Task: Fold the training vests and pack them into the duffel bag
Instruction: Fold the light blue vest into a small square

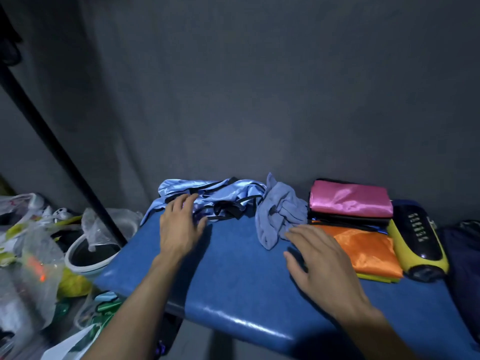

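My left hand (179,227) lies with fingers spread loose on the crumpled shiny light-blue vest with black trim (207,197) at the blue table's (233,287) far edge. My right hand (322,263) hovers flat, fingers splayed, holding nothing, beside a bunched grey-blue cloth (279,216). Folded pink satin vest (350,198) and folded orange satin vest (368,248) sit stacked at right.

A light blue vest (207,196) with black trim lies crumpled at the far left of the blue table (239,276). At the table's far right sits a folded pink vest (350,198) atop dark folded ones; just nearer, a folded orange vest (368,250) lies over a yellow one (376,278)
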`<state>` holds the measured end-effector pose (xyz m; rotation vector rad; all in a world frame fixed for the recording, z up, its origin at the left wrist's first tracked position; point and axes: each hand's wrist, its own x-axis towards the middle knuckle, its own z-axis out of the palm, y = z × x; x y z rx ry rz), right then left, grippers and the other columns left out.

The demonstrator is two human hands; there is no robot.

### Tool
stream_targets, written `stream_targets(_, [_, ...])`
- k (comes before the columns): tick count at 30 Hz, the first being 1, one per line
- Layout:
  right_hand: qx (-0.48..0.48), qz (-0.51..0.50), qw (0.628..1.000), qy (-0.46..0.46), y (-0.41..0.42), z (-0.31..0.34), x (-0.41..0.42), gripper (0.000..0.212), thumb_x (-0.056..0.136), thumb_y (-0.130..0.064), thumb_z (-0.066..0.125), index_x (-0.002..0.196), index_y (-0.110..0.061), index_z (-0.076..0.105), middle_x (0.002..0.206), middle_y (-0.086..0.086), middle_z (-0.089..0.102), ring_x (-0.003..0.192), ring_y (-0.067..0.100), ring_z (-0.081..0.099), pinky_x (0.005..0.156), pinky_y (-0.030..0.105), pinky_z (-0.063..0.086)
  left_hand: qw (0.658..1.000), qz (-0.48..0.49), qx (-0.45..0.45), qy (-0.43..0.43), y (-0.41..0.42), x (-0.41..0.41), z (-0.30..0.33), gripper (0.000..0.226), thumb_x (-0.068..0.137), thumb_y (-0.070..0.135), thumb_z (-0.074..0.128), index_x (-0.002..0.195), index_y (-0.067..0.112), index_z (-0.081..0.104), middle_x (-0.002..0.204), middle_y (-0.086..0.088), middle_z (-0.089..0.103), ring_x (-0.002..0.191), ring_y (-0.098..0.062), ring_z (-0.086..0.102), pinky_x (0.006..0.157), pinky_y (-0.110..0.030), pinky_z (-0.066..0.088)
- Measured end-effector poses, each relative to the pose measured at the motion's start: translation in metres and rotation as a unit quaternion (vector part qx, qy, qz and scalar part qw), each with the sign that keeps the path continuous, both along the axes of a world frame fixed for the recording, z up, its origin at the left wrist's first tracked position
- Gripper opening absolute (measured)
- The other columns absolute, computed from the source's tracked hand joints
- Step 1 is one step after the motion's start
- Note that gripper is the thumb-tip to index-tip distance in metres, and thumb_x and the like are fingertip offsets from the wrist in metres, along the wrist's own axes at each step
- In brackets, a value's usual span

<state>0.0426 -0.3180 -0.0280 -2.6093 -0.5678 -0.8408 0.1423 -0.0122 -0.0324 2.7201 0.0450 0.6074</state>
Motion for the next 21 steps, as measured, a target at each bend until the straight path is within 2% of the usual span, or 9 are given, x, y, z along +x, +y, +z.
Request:
stream_targets(2, [-0.003,0.015,1.0,0.007,0.005,-0.002,0.001,0.032,0.091,-0.031,0.059,0.117,-0.016,0.07,0.115,-0.005,0.068,0.11,0.017,0.06,0.092,0.031,0.05,0.997,0.007,0.033,0.064,0.015,0.008,-0.014,0.056,0.09,0.042,0.067,0.143,0.027,0.055,0.148,-0.001,0.051,0.138,-0.031,0.043,0.112,-0.046,0.037])
stream_targets(4, [-0.006,0.024,1.0,0.015,0.008,-0.004,0.001,0.028,0.088,-0.028,0.063,0.113,-0.017,0.07,0.111,-0.007,0.067,0.104,0.016,0.061,0.085,0.031,0.053,0.996,-0.009,0.037,0.077,0.017,0.013,-0.022,0.03,0.093,0.045,0.054,0.113,0.028,0.068,0.125,0.003,0.063,0.123,-0.033,0.053,0.1,-0.045,0.044])
stream_targets(7, [-0.016,0.026,0.999,0.04,0.006,-0.007,0.0,0.028,0.089,-0.029,0.061,0.114,-0.02,0.069,0.109,-0.011,0.067,0.101,0.012,0.059,0.083,0.026,0.051,0.997,-0.014,0.029,0.066,0.009,0.013,-0.014,0.021,0.096,0.039,0.05,0.083,0.023,0.055,0.096,0.0,0.065,0.105,-0.034,0.058,0.087,-0.044,0.045])
stream_targets(9, [-0.009,0.025,0.998,0.064,0.005,-0.008,-0.002,0.027,0.091,-0.029,0.058,0.116,-0.022,0.068,0.108,-0.013,0.066,0.099,0.009,0.059,0.08,0.024,0.048,0.999,-0.013,-0.021,0.043,0.001,0.003,0.001,0.017,0.096,0.028,0.047,0.082,0.02,0.043,0.084,-0.003,0.061,0.087,-0.033,0.056,0.07,-0.04,0.038])
stream_targets(11, [0.008,0.027,0.995,0.097,0.006,-0.006,-0.006,0.028,0.093,-0.028,0.057,0.12,-0.024,0.066,0.107,-0.015,0.065,0.097,0.008,0.06,0.078,0.024,0.051,0.995,-0.006,-0.096,0.033,-0.006,-0.005,0.02,0.015,0.097,0.02,0.046,0.084,0.025,0.041,0.078,0.003,0.058,0.076,-0.024,0.053,0.063,-0.036,0.033])
stream_targets(14, [0.043,0.043,0.987,0.149,0.01,-0.005,-0.014,0.032,0.097,-0.028,0.058,0.129,-0.026,0.062,0.111,-0.017,0.064,0.101,0.003,0.06,0.085,0.027,0.053,0.99,-0.014,-0.14,-0.021,-0.008,-0.016,0.042,0.01,0.105,0.023,0.042,0.1,0.023,0.05,0.083,-0.008,0.065,0.079,-0.033,0.058,0.071,-0.041,0.043])
stream_targets(16, [0.079,0.049,0.979,0.181,0.016,-0.005,-0.02,0.034,0.097,-0.029,0.062,0.131,-0.028,0.061,0.111,-0.02,0.065,0.1,0.0,0.061,0.087,0.027,0.054,0.984,-0.034,-0.167,-0.05,-0.012,-0.026,0.052,0.009,0.104,0.022,0.046,0.099,0.019,0.053,0.085,-0.004,0.066,0.081,-0.029,0.057,0.074,-0.04,0.044])
stream_targets(19, [0.211,0.063,0.932,0.289,0.033,0.0,-0.033,0.047,0.088,-0.044,0.071,0.132,-0.035,0.058,0.114,-0.02,0.066,0.1,0.003,0.066,0.086,0.025,0.055,0.941,-0.088,-0.327,-0.026,-0.034,-0.047,0.06,0.016,0.101,0.016,0.052,0.088,0.02,0.059,0.078,0.009,0.064,0.075,-0.011,0.056,0.074,-0.03,0.042])
stream_targets(21, [0.321,0.103,0.852,0.4,0.049,0.007,-0.043,0.066,0.077,-0.051,0.079,0.135,-0.036,0.052,0.125,-0.012,0.065,0.106,0.005,0.068,0.086,0.023,0.055,0.879,-0.102,-0.465,0.02,-0.057,-0.065,0.066,0.02,0.1,0.012,0.054,0.084,0.018,0.063,0.076,0.006,0.064,0.072,-0.01,0.054,0.073,-0.03,0.045])
